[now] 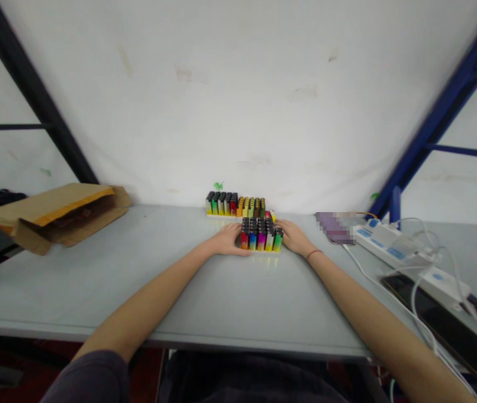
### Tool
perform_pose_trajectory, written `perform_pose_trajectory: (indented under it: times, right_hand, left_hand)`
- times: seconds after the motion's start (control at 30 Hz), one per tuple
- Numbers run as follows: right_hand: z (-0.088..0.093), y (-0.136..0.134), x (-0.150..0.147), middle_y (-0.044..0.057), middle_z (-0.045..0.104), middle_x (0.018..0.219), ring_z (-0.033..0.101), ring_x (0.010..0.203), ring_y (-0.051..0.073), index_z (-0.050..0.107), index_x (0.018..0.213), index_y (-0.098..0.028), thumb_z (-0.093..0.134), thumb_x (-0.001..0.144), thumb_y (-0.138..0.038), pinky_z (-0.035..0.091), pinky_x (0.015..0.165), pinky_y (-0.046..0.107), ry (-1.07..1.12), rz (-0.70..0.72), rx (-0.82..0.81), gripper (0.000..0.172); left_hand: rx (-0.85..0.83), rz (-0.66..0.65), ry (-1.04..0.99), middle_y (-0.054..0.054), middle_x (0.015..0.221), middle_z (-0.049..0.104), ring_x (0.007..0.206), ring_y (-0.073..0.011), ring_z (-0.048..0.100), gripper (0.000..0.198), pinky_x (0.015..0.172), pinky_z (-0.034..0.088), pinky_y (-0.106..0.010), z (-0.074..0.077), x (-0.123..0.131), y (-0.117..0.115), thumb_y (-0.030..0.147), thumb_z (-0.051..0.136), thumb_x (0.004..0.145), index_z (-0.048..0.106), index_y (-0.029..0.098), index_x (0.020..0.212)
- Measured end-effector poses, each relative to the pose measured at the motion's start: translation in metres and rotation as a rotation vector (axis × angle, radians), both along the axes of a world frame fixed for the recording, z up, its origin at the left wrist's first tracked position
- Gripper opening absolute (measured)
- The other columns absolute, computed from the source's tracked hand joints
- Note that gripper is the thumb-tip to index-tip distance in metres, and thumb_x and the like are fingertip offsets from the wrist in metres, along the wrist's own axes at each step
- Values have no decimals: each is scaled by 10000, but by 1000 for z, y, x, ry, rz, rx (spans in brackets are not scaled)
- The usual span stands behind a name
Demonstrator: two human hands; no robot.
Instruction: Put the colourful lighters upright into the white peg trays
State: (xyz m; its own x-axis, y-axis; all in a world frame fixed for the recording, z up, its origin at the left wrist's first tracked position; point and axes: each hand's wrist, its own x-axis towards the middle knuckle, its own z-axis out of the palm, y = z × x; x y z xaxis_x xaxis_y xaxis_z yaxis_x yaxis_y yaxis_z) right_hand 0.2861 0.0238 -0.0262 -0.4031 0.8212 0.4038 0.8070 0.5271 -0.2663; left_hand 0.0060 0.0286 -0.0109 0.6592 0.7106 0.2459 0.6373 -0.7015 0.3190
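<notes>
A block of upright lighters with black tops and colourful bodies stands in a shallow pale tray on the grey table. My left hand grips its left side, the thumb along the front bottom edge. On the opposite side my right hand holds the tray's right end, its fingers partly hidden behind the lighters. Just behind, against the wall, are a second group of black-topped lighters and a group with yellowish tops. A small red and yellow item shows beside my right fingers.
An opened brown cardboard box lies at the left. At the right are a white power strip with tangled white cables, a dark phone and a partly blurred device. Blue frame posts rise at the right.
</notes>
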Motion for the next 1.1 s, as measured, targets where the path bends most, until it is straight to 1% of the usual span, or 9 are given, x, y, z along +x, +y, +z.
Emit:
perform_pose_trajectory:
  times: [0.07, 0.2, 0.33, 0.47, 0.6, 0.77, 0.87, 0.97, 1.1]
  right_hand:
    - [4, -2, 1, 158, 631, 1203, 558, 1109, 245, 601, 1229, -117, 308, 969, -293, 400, 989, 379, -6, -58, 16, 429]
    - [12, -8, 2, 164, 603, 1241, 546, 1120, 258, 588, 1234, -144, 382, 952, -271, 395, 959, 365, -40, -135, 20, 372]
    - [16, -11, 2, 178, 669, 991, 605, 928, 259, 643, 1022, -124, 425, 934, -257, 433, 807, 330, -103, -237, -52, 269]
    - [18, -13, 4, 227, 641, 1036, 598, 949, 271, 594, 1108, -69, 439, 899, -154, 418, 800, 322, -184, -345, -82, 273]
    - [21, -18, 4, 242, 630, 1028, 601, 922, 269, 596, 1012, -54, 412, 869, -100, 403, 776, 313, -226, -391, -195, 238]
    - [29, -25, 0, 152, 659, 907, 604, 817, 250, 477, 1146, -105, 328, 913, -189, 393, 696, 303, 149, -386, -162, 289]
    - [32, -25, -3, 96, 640, 839, 588, 766, 230, 490, 1013, -167, 336, 928, -320, 391, 683, 298, 371, -370, -118, 233]
    - [32, -27, -7, 45, 593, 744, 550, 691, 198, 459, 852, -204, 354, 915, -428, 387, 661, 292, 504, -285, -74, 255]
    - [31, -33, -15, -13, 509, 658, 499, 635, 160, 452, 863, -211, 392, 890, -468, 387, 630, 266, 665, -118, -68, 265]
  left_hand:
    - [-4, 4, 9, -166, 1329, 510, 1214, -389, 472, 883, 1061, 340, -489, 0, 0, 0, 648, 733, 639, 473, 147, 1319]
    - [-5, 6, 15, -177, 1337, 501, 1227, -394, 462, 890, 1068, 330, -493, 0, 0, 0, 643, 733, 643, 466, 135, 1323]
    - [-5, 9, 12, -168, 1336, 505, 1222, -393, 466, 886, 1067, 334, -489, 1, 0, -1, 649, 732, 642, 467, 146, 1322]
    - [6, 4, 20, -183, 1324, 510, 1207, -399, 478, 889, 1058, 342, -499, 1, 0, 0, 660, 726, 643, 476, 127, 1309]
    - [18, -11, 19, -176, 1347, 498, 1237, -393, 459, 896, 1076, 326, -493, 0, 0, 0, 660, 724, 648, 463, 133, 1324]
    - [16, -6, 19, -163, 1349, 501, 1243, -387, 457, 889, 1075, 331, -487, 1, 0, 0, 657, 724, 656, 457, 150, 1336]
    - [20, -1, 24, -156, 1348, 504, 1242, -380, 459, 883, 1073, 336, -479, 1, 0, 0, 650, 725, 663, 451, 157, 1342]
    - [22, 1, 23, -161, 1349, 502, 1244, -384, 456, 886, 1072, 336, -482, 0, -1, 0, 644, 731, 660, 452, 149, 1340]
    - [10, 3, 19, -180, 1348, 498, 1249, -401, 449, 906, 1074, 329, -494, 0, -1, 0, 645, 737, 650, 460, 123, 1336]
